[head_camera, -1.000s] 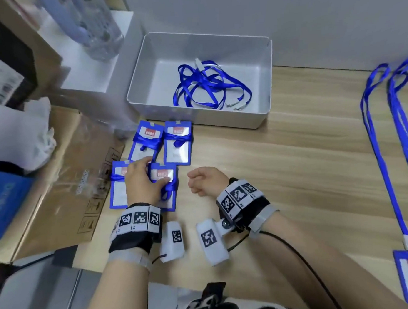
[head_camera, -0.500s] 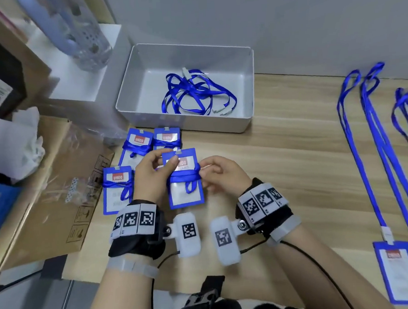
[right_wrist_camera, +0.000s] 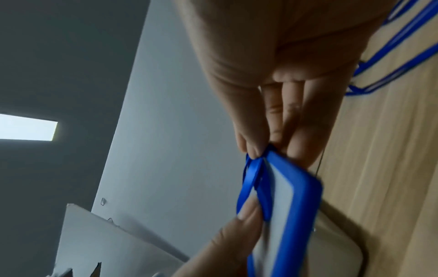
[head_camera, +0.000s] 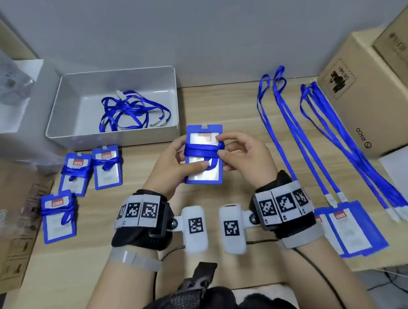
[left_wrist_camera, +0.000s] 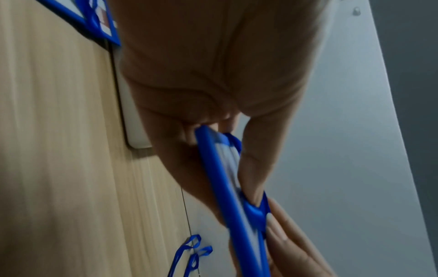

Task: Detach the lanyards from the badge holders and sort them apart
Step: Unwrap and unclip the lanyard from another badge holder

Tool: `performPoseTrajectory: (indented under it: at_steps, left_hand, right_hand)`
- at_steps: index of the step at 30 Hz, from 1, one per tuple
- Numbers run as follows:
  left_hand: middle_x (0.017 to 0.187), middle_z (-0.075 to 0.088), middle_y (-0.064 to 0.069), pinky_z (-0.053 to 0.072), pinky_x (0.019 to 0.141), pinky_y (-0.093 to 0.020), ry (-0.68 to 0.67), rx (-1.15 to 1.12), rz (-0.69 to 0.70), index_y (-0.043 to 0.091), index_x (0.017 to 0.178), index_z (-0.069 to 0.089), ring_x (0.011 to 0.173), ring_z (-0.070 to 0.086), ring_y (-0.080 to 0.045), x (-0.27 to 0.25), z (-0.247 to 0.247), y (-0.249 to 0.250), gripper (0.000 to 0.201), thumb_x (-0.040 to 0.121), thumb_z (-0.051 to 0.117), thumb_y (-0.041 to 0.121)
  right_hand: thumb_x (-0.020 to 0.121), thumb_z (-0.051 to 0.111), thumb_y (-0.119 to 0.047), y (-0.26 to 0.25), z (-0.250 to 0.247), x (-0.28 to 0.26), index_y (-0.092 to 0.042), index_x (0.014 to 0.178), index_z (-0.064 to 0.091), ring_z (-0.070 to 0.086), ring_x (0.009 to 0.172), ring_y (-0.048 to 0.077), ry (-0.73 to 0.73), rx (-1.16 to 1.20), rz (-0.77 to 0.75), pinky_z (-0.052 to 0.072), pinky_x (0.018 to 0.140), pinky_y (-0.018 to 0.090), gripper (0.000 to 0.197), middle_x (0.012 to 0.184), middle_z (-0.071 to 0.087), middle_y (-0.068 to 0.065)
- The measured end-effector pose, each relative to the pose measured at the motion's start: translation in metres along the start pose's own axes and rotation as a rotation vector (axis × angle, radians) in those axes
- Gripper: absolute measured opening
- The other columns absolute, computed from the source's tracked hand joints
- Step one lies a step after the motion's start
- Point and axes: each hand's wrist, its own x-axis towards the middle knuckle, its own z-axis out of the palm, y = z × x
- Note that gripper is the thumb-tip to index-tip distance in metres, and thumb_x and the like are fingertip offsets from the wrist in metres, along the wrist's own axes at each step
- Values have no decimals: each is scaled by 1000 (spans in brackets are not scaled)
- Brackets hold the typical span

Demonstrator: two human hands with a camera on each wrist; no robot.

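The badge holder (head_camera: 203, 154) looks light and stiff, its lanyard (head_camera: 204, 152) soft and slippery; best held by the frame edges while the ribbon is picked loose. It is blue-framed with a clear window, ribbon wound across. The left hand (head_camera: 172, 164) grips its edge; the right hand (head_camera: 243, 155) pinches the ribbon, above the surface (head_camera: 219, 101), with the tray (head_camera: 55, 129) at ten o'clock.

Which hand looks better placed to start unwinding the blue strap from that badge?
Likely the right hand: its fingertips already pinch the strap at the badge holder's edge, while the left hand grips the holder.
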Motion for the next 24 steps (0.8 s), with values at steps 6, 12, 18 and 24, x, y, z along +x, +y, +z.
performPoseTrajectory:
  at_steps: [6, 12, 18, 24]
  left_hand:
    - [76, 69, 7, 49, 53, -16, 54, 123, 37, 21, 91, 56, 62, 65, -2, 1, 22, 0, 32, 65, 70, 9]
    - [69, 66, 9, 47, 51, -15, 161, 165, 100, 21, 83, 57, 56, 60, 0, 1, 26, -8, 17, 69, 66, 17]
    - [62, 61, 2, 39, 48, -15, 134, 322, 78, 7, 77, 61, 52, 51, -2, -2, 12, -13, 8, 81, 65, 13]
    - [43, 50, 14, 35, 50, -22, 134, 561, 80, 22, 54, 50, 46, 41, -2, -8, 1, -21, 23, 66, 68, 27]
  right_hand:
    - [77, 65, 1, 7, -17, -11, -28, 76, 61, 63, 57, 13, -9, -80, -8, 55, 64, 26, 29, 62, 60, 1]
    - [80, 59, 6, 10, -18, -14, -15, 66, 52, 60, 46, 6, -2, 50, 25, 47, 47, 14, 26, 57, 59, 6]
    - [92, 45, -2, 10, -26, -12, -15, 74, 47, 64, 55, 3, 111, 201, 11, 51, 54, 14, 22, 78, 63, 6]
    - [95, 38, -14, -2, -33, -15, -14, 85, 45, 68, 72, 13, 86, 428, -109, 55, 63, 22, 12, 74, 70, -1]
